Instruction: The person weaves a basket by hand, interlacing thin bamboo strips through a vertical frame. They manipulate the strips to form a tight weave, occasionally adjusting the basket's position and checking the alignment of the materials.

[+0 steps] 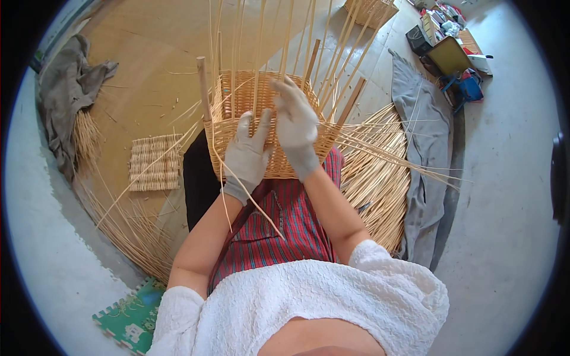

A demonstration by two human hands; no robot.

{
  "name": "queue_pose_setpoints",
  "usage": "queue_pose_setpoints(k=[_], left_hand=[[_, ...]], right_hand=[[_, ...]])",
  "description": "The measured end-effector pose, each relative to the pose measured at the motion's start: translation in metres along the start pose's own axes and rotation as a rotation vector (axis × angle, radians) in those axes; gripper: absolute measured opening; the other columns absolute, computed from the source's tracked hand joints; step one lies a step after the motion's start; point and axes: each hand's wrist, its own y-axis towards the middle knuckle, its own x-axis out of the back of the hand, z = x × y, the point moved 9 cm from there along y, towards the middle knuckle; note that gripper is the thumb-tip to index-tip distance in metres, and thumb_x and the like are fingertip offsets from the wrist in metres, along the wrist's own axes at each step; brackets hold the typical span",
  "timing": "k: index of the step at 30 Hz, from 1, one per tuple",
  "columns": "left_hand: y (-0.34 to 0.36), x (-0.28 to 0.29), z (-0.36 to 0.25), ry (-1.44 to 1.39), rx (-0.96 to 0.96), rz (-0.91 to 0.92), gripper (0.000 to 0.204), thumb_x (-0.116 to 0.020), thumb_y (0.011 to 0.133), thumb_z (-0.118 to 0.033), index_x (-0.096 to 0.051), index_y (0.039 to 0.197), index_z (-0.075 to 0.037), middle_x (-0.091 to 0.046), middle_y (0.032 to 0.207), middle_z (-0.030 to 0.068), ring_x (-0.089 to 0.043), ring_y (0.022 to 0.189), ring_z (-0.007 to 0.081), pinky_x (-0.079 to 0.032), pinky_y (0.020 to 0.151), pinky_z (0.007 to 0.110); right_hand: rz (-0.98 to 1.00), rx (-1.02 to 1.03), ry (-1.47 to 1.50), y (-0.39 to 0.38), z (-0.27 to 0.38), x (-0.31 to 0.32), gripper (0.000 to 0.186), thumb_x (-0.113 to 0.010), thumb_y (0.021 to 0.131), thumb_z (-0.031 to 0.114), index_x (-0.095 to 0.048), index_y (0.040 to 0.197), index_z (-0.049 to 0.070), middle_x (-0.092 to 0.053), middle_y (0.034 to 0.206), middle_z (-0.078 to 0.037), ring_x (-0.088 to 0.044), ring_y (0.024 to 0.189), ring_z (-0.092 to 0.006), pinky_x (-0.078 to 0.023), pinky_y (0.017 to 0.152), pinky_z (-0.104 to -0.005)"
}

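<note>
A square wicker basket (236,78) with tall upright stakes rests on my lap, tilted so that its inside shows. Thicker wooden posts, such as one post (203,80), stand at its corners. My left hand (248,151), in a pale glove, lies against the near wall with its fingers stretched and apart at the rim. Also gloved, my right hand (295,118) is raised over the near rim, its fingers extended and tipped to the left. Loose weaving strands (252,202) hang from the basket's left side, and more strands (409,160) stick out to the right.
A small woven panel (155,163) lies on the floor at left. Bundled rods (380,190) lie at right beside a grey cloth (424,172); another grey cloth (74,89) is at far left. Another wicker basket (371,12) and a cluttered pile (448,47) stand at the back.
</note>
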Motion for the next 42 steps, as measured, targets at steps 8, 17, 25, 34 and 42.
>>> queue_pose_setpoints(k=[8,17,25,34,42], left_hand=[[0.002,-0.012,0.006,0.017,0.020,-0.087,0.063,-0.076,0.086,-0.011,-0.059,0.144,-0.029,-0.049,0.143,0.0205,-0.064,0.110,0.0388,-0.055,0.093,0.047],[-0.026,0.067,0.062,-0.147,0.039,-0.478,0.042,-0.072,0.093,-0.009,-0.060,0.132,0.000,-0.059,0.134,0.0182,-0.057,0.127,0.0337,-0.051,0.100,0.042],[-0.029,0.043,0.101,-0.324,0.050,-0.364,0.050,-0.074,0.093,-0.007,-0.053,0.138,0.001,-0.062,0.131,0.0197,-0.065,0.116,0.0311,-0.054,0.098,0.040],[-0.020,0.053,0.098,-0.096,0.035,-0.218,0.049,-0.080,0.088,-0.012,-0.059,0.130,-0.001,-0.070,0.118,0.0171,-0.069,0.109,0.0338,-0.054,0.096,0.040],[-0.023,0.043,0.116,-0.129,0.081,-0.171,0.049,-0.081,0.086,-0.009,-0.060,0.129,-0.003,-0.070,0.117,0.0153,-0.070,0.106,0.0286,-0.055,0.093,0.038]], right_hand=[[-0.139,-0.363,0.661,-0.077,-0.069,0.070,0.040,-0.050,0.102,0.000,-0.056,0.142,-0.001,-0.058,0.105,-0.004,-0.061,0.098,-0.0162,-0.054,0.095,-0.0316],[0.195,-0.466,0.604,0.007,0.036,-0.054,0.074,-0.066,0.100,0.038,-0.039,0.152,-0.008,-0.045,0.154,-0.028,-0.041,0.147,-0.0347,-0.034,0.120,-0.0390],[0.254,-0.971,0.415,0.024,-0.010,-0.131,0.087,-0.067,0.096,0.054,-0.038,0.154,-0.004,-0.054,0.145,-0.028,-0.053,0.137,-0.0347,-0.041,0.113,-0.0421],[-0.104,-0.399,0.839,0.015,0.034,-0.093,0.046,-0.063,0.103,0.021,-0.055,0.143,0.001,-0.060,0.138,-0.021,-0.062,0.124,-0.0284,-0.054,0.095,-0.0312],[-0.065,0.173,0.398,0.013,0.054,-0.065,0.039,-0.052,0.109,0.023,-0.055,0.142,0.004,-0.053,0.148,-0.015,-0.059,0.127,-0.0241,-0.058,0.091,-0.0330]])
